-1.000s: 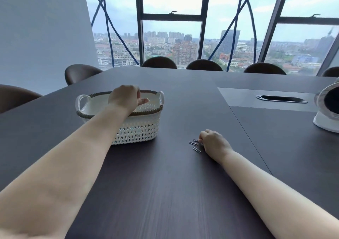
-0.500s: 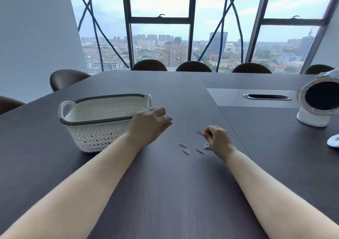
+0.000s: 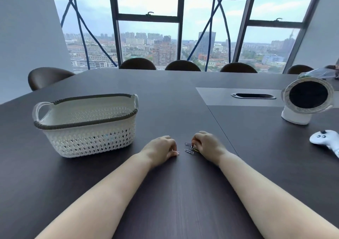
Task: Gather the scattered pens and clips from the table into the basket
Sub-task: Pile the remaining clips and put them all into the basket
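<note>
With the right hand (image 3: 207, 146) pinched on gathered clips (image 3: 194, 147), loose paperclips (image 3: 189, 151) beside the curled left hand (image 3: 161, 149) could skid off.

A white lattice basket (image 3: 88, 127) with a dark rim is standing upright toward the desk's left side, while silver paper clips (image 3: 189, 151) are lying flat near its middle.

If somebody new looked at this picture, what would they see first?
Probably the white basket standing on the left of the dark table. Next, the left hand and right hand close together in the middle, with little paper clips lying between them. A round white fan stands at the right.
</note>
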Demonstrator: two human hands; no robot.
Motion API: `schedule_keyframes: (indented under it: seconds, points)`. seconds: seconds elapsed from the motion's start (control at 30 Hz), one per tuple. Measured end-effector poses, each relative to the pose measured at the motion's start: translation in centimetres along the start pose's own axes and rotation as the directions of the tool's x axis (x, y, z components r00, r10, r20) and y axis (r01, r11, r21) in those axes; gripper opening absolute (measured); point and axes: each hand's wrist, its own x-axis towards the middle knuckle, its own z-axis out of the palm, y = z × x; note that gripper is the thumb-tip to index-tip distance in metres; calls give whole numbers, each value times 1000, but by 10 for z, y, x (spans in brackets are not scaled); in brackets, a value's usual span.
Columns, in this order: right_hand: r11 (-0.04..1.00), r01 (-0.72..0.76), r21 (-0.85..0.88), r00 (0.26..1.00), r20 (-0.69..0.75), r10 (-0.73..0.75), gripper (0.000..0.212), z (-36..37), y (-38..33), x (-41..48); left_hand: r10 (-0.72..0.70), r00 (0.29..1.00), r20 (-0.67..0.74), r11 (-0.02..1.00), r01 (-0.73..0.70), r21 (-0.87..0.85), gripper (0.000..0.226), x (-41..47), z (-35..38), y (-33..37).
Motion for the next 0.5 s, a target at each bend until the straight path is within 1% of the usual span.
schedule_keyframes:
  seconds: [0.17,0.27,0.4,0.5]
  points:
    - [999,-8,-36,999,45,10,30,-3,-5,-12,-22,999,-36,999,24,41,25,2,7,-1]
    - [991,-11,-132,998,65,20,40,0,-11,-16,-13,998,-57,999,16,46,24,2,9,-1]
    - [990,-2,-144,996,83,14,31,-2,-15,-14,-26,993,-113,999,28,23,23,-3,11,-1]
    - [975,24,-223,997,76,-8,32,-2,-16,-14,-50,988,-146,998,45,-38,21,-7,14,-2]
